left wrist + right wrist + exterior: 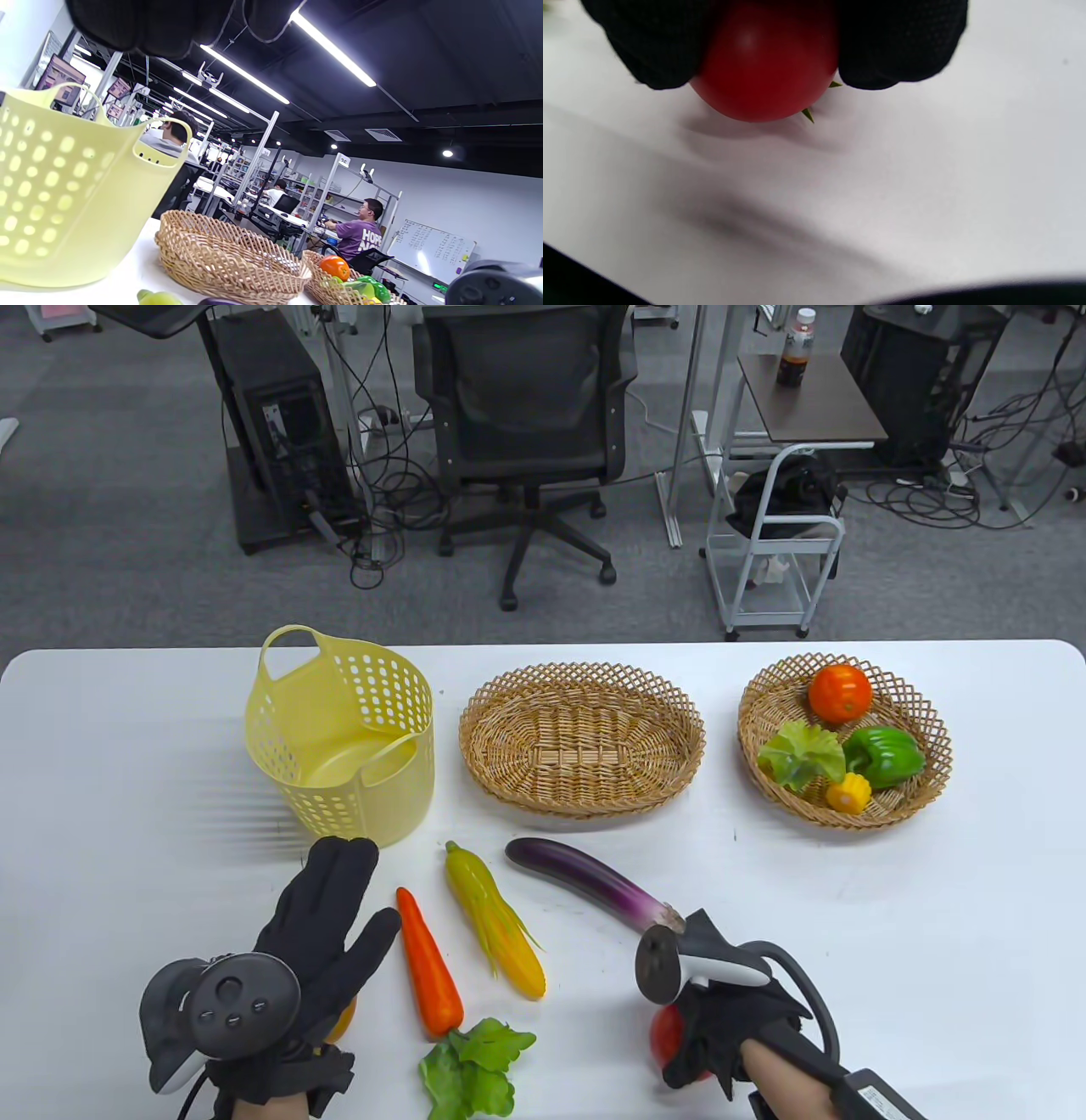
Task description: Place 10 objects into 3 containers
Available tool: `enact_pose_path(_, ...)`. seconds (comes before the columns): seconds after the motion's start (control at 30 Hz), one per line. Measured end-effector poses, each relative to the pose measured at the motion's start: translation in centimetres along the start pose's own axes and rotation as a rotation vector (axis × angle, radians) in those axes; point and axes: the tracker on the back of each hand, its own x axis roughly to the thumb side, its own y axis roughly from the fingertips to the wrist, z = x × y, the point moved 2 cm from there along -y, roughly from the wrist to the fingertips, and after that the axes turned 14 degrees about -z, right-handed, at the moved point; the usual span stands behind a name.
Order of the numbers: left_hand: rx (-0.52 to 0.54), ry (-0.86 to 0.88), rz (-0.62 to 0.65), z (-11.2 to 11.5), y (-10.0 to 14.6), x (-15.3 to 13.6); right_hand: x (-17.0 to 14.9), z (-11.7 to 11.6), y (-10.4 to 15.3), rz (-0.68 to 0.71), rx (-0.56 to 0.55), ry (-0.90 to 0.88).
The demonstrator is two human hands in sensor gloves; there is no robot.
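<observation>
My right hand [689,1045] grips a red tomato [667,1035] at the table's front; the right wrist view shows the tomato [763,63] between my gloved fingers [899,46], at or just above the table. My left hand [361,891] lies open with fingers stretched out, over an orange object [342,1023] mostly hidden under the palm. A carrot [429,964], a corn cob [496,921], an eggplant [594,887] and a lettuce leaf [473,1069] lie between the hands. Behind them stand a yellow plastic basket [373,806], an oval wicker basket [581,789] and a round wicker basket [755,712].
The round wicker basket holds an orange tomato [840,693], a lettuce piece [802,755], a green pepper [884,755] and a small yellow vegetable [849,793]. The yellow basket [63,203] and the oval basket [220,258] hold nothing. Chairs and a cart stand beyond the far edge.
</observation>
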Motion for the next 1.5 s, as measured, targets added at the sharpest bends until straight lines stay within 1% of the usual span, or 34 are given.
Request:
enact_pose_path(0.1,0.029,-0.024,-0.012,-0.2,0.1,0.1,-0.2,2.3,0.9,0.039,-0.065,-0.074)
enact_pose_path(0.13,0.029,-0.020,-0.012,-0.2,0.1,0.0,-0.3,3.5,1.3,0.061,-0.112,-0.112)
enact_pose_path(0.2,0.026,-0.015,-0.013,-0.2,0.1,0.0,-0.7,5.3,1.7,0.082,-0.200,-0.161)
enact_pose_path(0.27,0.022,-0.019,-0.017,-0.1,0.0,0.0,-1.3,7.6,1.7,0.073,-0.327,-0.218)
enact_pose_path(0.37,0.010,-0.019,-0.027,0.2,-0.4,-0.2,-2.2,10.1,0.8,0.034,-0.452,-0.286)
enact_pose_path(0.47,0.004,-0.022,-0.036,0.3,-0.6,-0.3,-3.4,12.2,-0.9,-0.029,-0.524,-0.377)
enact_pose_path(0.6,0.003,-0.041,-0.044,0.5,-0.8,-0.2,-4.7,14.2,-3.2,-0.108,-0.605,-0.510)
enact_pose_path(0.63,0.003,-0.042,-0.044,0.5,-0.8,-0.2,-4.8,14.3,-3.6,-0.115,-0.605,-0.526)
enact_pose_path(0.7,-0.003,-0.039,-0.048,0.6,-0.9,-0.2,-5.2,15.0,-5.1,-0.151,-0.594,-0.592)
enact_pose_path(0.8,-0.024,-0.012,-0.027,0.6,-0.8,-0.1,-5.3,15.8,-6.5,-0.185,-0.605,-0.624)
enact_pose_path(0.93,-0.016,-0.012,-0.027,0.4,-0.8,-0.2,-5.3,16.9,-8.4,-0.228,-0.535,-0.677)
enact_pose_path(1.1,-0.030,-0.012,-0.050,0.6,-1.3,-0.8,-4.8,17.7,-9.9,-0.241,-0.490,-0.694)
enact_pose_path(1.23,-0.021,-0.018,-0.060,0.5,-1.5,-1.0,-4.4,18.1,-10.5,-0.246,-0.475,-0.702)
enact_pose_path(1.33,-0.031,-0.024,-0.063,0.7,-1.6,-1.0,-4.1,18.3,-10.7,-0.264,-0.442,-0.672)
enact_pose_path(1.5,-0.029,-0.022,-0.062,0.6,-1.5,-0.9,-4.0,18.5,-9.9,-0.258,-0.460,-0.665)
